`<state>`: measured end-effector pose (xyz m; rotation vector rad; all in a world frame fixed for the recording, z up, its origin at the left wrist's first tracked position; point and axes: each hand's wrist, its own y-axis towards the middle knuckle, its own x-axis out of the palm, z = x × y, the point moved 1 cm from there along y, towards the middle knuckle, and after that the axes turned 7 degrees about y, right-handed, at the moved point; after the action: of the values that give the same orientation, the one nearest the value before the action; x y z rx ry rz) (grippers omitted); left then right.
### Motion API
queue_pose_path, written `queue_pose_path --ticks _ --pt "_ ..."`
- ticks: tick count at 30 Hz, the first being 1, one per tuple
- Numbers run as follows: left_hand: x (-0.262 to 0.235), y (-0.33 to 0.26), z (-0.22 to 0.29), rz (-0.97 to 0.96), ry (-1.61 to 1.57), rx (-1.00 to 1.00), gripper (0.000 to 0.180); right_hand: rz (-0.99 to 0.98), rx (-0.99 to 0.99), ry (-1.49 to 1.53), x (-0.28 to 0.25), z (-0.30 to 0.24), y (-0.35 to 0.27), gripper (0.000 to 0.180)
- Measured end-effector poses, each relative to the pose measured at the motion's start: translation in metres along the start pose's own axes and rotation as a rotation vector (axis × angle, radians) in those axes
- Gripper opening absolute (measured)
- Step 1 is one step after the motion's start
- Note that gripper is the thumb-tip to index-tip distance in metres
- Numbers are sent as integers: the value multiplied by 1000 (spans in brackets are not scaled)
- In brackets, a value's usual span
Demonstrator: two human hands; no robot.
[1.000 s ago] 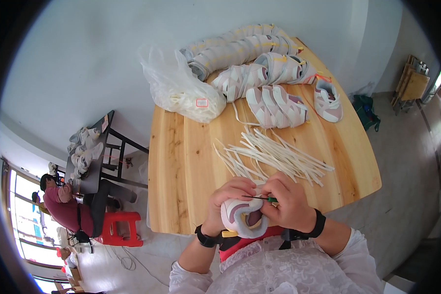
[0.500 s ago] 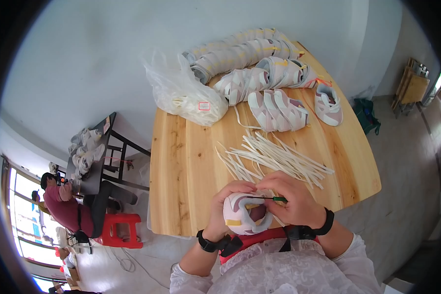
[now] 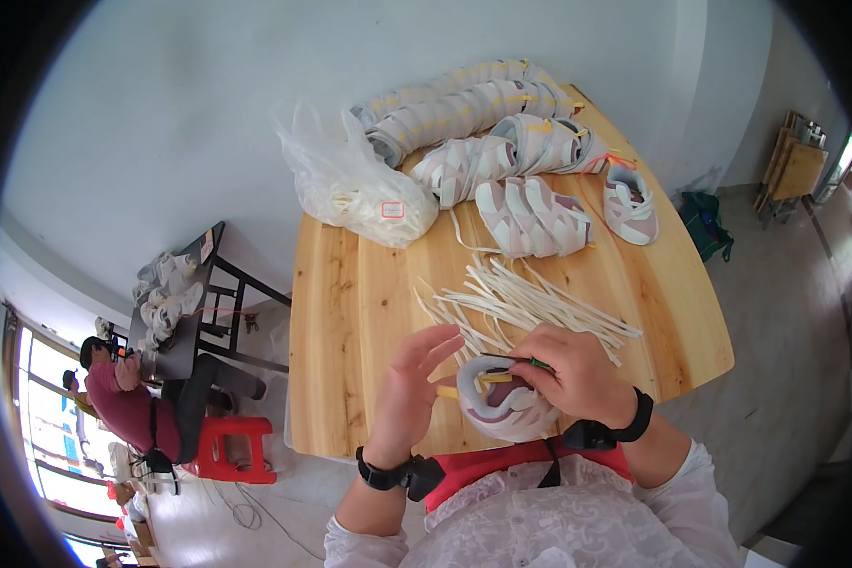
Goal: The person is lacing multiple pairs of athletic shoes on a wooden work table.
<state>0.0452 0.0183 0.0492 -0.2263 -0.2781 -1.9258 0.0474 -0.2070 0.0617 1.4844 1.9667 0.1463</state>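
At the near edge of the table I have a pale pink and white shoe upper (image 3: 506, 421), its collar opening facing up and a yellow pull tab at its left side. My right hand (image 3: 582, 379) is closed around a thin dark tool with a green handle (image 3: 540, 363), the shaft lying across the collar. Those fingers also press on the upper's edge; whether they pinch it is hidden. My left hand (image 3: 402, 398) is raised just left of the upper, fingers stretched out and apart, holding nothing. White flat laces (image 3: 549, 301) lie in a loose pile beyond both hands.
Nested shoe uppers (image 3: 535, 218) lie in rows at the table's back. A single laced upper (image 3: 630, 210) stands right of them, a clear plastic bag of laces (image 3: 374, 210) left. A person (image 3: 133, 402) sits on a red stool (image 3: 232, 450) by a dark table (image 3: 180, 350).
My left hand has let go of the upper and opened, moving left. The upper has turned, its toe now towards the right. The tool stays in my right hand.
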Motion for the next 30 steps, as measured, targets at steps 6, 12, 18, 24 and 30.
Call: queue_pose_path --ticks 6,12,18,24,30 --pt "31 -6 -3 11 532 -82 43 48 34 10 10 7 1 19" --pt "20 1 8 88 695 -219 19 -20 34 46 5 -2 1 24" --pt "26 5 6 161 846 -172 9 -124 -107 -63 0 0 3 28" --pt "20 5 -2 104 750 -205 13 -77 7 99 4 10 0 20" --pt "24 7 5 -92 801 -100 26 -30 64 132 13 14 -4 19"
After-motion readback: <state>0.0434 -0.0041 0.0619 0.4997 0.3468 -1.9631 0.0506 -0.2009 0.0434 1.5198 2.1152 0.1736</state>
